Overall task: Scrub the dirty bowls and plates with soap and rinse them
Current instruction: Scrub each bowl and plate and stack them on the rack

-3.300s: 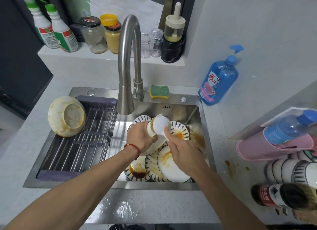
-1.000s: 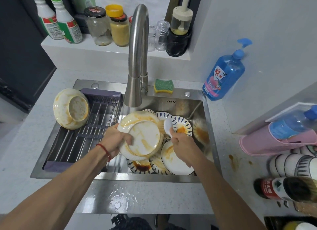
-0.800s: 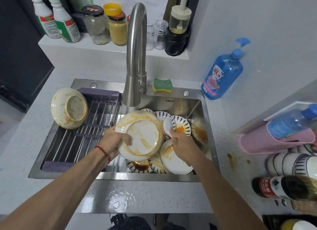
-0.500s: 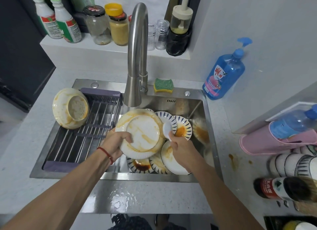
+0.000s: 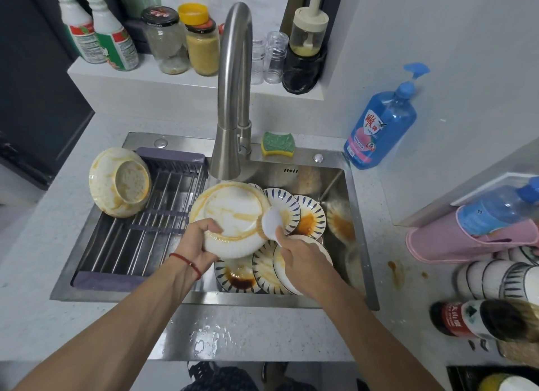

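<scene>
Two hands engaged: left hand (image 5: pixel 196 246) grips sauce-smeared bowl (image 5: pixel 232 219) by its near edge, underside up, over the sink (image 5: pixel 338 183); right hand (image 5: pixel 303 258) pinches white spoon (image 5: pixel 271 221) against its rim. Judged rigid, breakable, greasy-slick; rim grip with thumb across safest.

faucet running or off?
Off, apparently: no stream shows below the faucet spout, above the bowl.

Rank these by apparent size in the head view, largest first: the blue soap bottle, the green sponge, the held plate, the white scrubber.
1. Held plate and blue soap bottle: too alike to rank.
2. Green sponge.
3. White scrubber, partly hidden by the right hand.
</scene>
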`<state>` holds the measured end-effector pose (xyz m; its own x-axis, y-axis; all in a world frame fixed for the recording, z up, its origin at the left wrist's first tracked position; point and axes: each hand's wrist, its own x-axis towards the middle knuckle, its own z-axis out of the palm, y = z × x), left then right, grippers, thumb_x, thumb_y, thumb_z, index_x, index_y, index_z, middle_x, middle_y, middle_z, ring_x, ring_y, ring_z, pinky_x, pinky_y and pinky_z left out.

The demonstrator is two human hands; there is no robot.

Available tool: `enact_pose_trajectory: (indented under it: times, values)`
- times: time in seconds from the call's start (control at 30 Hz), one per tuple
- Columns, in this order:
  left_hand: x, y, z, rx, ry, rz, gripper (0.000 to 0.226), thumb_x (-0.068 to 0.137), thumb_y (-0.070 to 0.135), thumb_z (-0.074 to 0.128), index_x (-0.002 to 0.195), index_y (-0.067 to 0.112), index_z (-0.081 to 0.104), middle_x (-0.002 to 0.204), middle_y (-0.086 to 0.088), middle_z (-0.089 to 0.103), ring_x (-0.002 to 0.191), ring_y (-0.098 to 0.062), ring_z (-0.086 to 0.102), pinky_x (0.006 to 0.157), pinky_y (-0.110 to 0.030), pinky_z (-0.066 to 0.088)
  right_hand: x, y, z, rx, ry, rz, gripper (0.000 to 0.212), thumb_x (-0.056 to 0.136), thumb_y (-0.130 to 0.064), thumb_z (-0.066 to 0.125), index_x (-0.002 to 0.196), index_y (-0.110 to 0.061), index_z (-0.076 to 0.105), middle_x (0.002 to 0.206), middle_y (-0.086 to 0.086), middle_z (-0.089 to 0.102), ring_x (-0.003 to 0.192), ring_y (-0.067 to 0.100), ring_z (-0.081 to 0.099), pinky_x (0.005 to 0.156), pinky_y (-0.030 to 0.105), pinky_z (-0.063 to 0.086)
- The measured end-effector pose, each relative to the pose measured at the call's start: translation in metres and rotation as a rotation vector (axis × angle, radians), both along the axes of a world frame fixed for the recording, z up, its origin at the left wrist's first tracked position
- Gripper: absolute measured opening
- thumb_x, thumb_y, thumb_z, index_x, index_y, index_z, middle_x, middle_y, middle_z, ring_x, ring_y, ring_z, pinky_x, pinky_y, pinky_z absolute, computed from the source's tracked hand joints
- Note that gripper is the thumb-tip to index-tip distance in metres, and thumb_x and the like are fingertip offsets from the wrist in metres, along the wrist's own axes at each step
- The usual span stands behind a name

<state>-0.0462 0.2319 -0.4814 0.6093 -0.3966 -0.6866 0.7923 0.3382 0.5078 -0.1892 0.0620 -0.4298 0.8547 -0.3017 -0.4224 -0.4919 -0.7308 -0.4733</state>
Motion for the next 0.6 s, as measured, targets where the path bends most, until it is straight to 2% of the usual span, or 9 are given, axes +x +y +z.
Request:
enact_pose_trajectory:
  times: [0.1, 0.17, 0.23, 0.33, 0.4, 0.5, 0.57, 0.6]
  values:
    - [-0.002, -0.006, -0.001, -0.008, 0.033, 0.027, 0.060, 0.079, -0.010, 0.039, 0.132, 0.009, 0.062, 0.133, -0.024, 0.066, 0.125, -0.048, 0.061, 0.108, -0.070, 0.042, 0.004, -0.006, -0.002, -0.017, -0.005, -0.068, 0.053, 0.109, -0.017, 0.037, 0.161, -0.026, 0.028, 0.097, 0.009, 0.065, 0.087, 0.024, 0.062, 0.076, 0.046, 0.054]
    - [-0.003, -0.010, -0.002, -0.012, 0.063, 0.071, 0.058, 0.078, -0.008, 0.042, 0.130, 0.008, 0.063, 0.136, -0.025, 0.064, 0.126, -0.048, 0.060, 0.109, -0.071, 0.041, 0.001, 0.008, -0.004, -0.057, 0.008, -0.014, 0.063, 0.106, -0.012, 0.041, 0.162, -0.031, 0.019, 0.093, 0.005, 0.062, 0.082, 0.021, 0.057, 0.061, 0.040, 0.048]
    - [-0.004, -0.015, -0.002, -0.009, 0.078, 0.105, 0.054, 0.079, -0.007, 0.042, 0.125, 0.007, 0.065, 0.135, -0.024, 0.065, 0.125, -0.047, 0.061, 0.107, -0.069, 0.045, -0.001, 0.017, -0.003, -0.081, 0.042, 0.036, 0.070, 0.103, -0.007, 0.043, 0.162, -0.032, 0.014, 0.091, 0.003, 0.060, 0.076, 0.017, 0.051, 0.055, 0.033, 0.040]
    - [-0.009, -0.023, -0.002, -0.009, 0.087, 0.119, 0.048, 0.081, -0.006, 0.042, 0.121, 0.008, 0.066, 0.121, -0.021, 0.073, 0.117, -0.045, 0.066, 0.095, -0.060, 0.055, 0.003, 0.007, -0.011, -0.170, 0.021, -0.046, 0.070, 0.103, -0.010, 0.044, 0.163, -0.028, 0.012, 0.097, 0.003, 0.062, 0.079, 0.017, 0.052, 0.065, 0.036, 0.050]
    - [-0.009, -0.028, -0.001, -0.015, 0.085, 0.139, 0.046, 0.083, -0.004, 0.041, 0.119, 0.007, 0.066, 0.110, -0.020, 0.075, 0.109, -0.043, 0.069, 0.089, -0.056, 0.058, -0.001, 0.018, -0.013, -0.142, 0.027, -0.018, 0.076, 0.103, -0.010, 0.049, 0.163, -0.031, 0.008, 0.096, 0.003, 0.063, 0.078, 0.016, 0.057, 0.062, 0.034, 0.049]
    - [-0.009, -0.033, 0.002, -0.015, 0.086, 0.170, 0.041, 0.084, -0.004, 0.039, 0.113, 0.006, 0.067, 0.098, -0.017, 0.077, 0.101, -0.041, 0.069, 0.091, -0.055, 0.057, -0.007, 0.025, -0.011, -0.135, 0.005, 0.002, 0.081, 0.102, -0.007, 0.053, 0.163, -0.032, 0.006, 0.091, 0.001, 0.061, 0.070, 0.010, 0.055, 0.055, 0.028, 0.046]
    - [-0.011, -0.037, 0.002, -0.013, 0.086, 0.189, 0.041, 0.083, -0.005, 0.040, 0.112, 0.007, 0.068, 0.100, -0.017, 0.077, 0.103, -0.042, 0.069, 0.094, -0.057, 0.055, -0.001, 0.016, -0.011, -0.168, 0.005, -0.050, 0.080, 0.102, -0.008, 0.051, 0.164, -0.031, 0.006, 0.093, 0.001, 0.061, 0.072, 0.012, 0.053, 0.057, 0.028, 0.042]
    - [-0.011, -0.039, 0.002, -0.010, 0.087, 0.192, 0.042, 0.082, -0.004, 0.040, 0.113, 0.006, 0.068, 0.103, -0.018, 0.076, 0.105, -0.042, 0.068, 0.098, -0.059, 0.053, 0.000, 0.019, -0.013, -0.165, 0.002, -0.053, 0.080, 0.102, -0.009, 0.051, 0.164, -0.032, 0.006, 0.094, 0.002, 0.061, 0.075, 0.013, 0.055, 0.060, 0.030, 0.045]
